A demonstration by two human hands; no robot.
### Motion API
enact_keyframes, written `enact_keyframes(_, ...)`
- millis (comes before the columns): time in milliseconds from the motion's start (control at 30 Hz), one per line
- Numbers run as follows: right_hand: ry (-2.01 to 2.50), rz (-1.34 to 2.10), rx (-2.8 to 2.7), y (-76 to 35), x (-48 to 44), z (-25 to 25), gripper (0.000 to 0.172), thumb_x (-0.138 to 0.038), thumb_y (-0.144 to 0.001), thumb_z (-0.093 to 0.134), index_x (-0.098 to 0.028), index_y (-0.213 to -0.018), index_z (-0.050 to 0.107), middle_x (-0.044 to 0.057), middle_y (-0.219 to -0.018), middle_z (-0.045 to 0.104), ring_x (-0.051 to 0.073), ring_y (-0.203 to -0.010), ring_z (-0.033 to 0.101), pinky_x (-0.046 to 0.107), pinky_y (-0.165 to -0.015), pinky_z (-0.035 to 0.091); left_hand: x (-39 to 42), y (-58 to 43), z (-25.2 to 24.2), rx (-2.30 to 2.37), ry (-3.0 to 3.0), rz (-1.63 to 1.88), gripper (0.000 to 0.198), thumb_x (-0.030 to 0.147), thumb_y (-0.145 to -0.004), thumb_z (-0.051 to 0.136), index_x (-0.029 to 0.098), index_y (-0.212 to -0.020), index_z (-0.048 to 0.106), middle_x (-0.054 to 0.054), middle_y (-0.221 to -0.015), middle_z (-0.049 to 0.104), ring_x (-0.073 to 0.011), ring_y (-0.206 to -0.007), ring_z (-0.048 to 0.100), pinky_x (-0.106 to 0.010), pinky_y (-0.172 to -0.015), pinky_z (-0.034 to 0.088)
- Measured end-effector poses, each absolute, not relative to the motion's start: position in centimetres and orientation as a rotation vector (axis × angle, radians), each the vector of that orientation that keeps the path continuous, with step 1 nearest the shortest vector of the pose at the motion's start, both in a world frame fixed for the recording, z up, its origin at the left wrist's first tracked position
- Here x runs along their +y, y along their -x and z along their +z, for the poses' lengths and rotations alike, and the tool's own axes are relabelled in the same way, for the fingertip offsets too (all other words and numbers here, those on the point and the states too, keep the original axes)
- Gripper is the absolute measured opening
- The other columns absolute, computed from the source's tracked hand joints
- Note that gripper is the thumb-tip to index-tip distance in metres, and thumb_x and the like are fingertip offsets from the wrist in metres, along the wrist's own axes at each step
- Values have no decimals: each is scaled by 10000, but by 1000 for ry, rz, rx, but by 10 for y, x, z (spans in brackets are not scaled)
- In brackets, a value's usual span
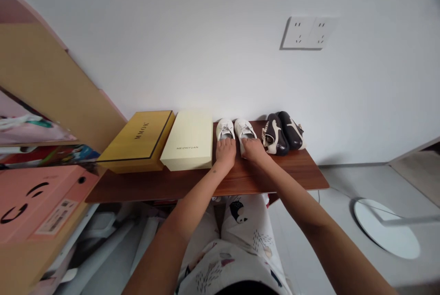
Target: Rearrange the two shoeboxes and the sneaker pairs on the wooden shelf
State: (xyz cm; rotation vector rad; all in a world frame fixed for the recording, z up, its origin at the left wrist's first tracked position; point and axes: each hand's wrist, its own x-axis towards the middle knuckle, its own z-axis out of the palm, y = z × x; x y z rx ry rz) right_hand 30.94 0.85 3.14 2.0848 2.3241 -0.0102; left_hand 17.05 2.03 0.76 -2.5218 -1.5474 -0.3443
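Mid-frame, the left hand (226, 152) and right hand (250, 150) sit apart, fingers curled over the toes of two white sneakers (225, 129) on a wooden shelf (137, 188), whether gripping I cannot tell. A cream shoebox (187, 141) stands just left, dark two-tone shoes (275, 134) just right.

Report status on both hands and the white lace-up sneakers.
Left hand on left white sneaker; right hand on right white sneaker. Pale yellow shoebox to left, dark brown-and-cream shoes to right.
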Motion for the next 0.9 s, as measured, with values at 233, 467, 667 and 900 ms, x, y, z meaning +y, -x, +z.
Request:
enact_keyframes(233,-2256,107,2654,-333,-13,18,437,-340,-868,623,-155,-1257,546,182,-1257,590,325,-1141,546,422,-964,413,9,-170,10,-1548,2533,-556,658,241,-791,708,98,-1370,432,-210,-1302,544,-348,-1237,494,-511,-1098,324)
enact_keyframes(467,-3059,425,2638,-435,-47,-8,401,-428,-914,510,-158,-1204,565,170,-1200,599,309,-1180,512,478,-1030,394,-16,-214,3,-1245,2859,-1115,730,307,-911,566,158,-1528,204,-201,-1502,379,-307,-1426,338,-488,-1148,328)
enact_keyframes(667,-3681,-142,1827,-509,-41,-22,670,-575,-768,656,-92,-1223,562,213,-1203,615,339,-1180,546,471,-1008,437,-17,-282,-18,-1557,3229,-1415,808,314,-858,651,143,-1520,222,-224,-1488,407,-312,-1401,388,-472,-1123,353)
enact_keyframes(900,-3349,-1331,2239,-524,-29,-27,607,-618,-628,775,-152,-991,633,55,-837,695,208,-796,627,343,-753,519,7,-319,-15,-2010,3257,-1097,513,355,-759,780,163,-1182,562,-149,-1190,659,-295,-1153,608,-378,-957,466)
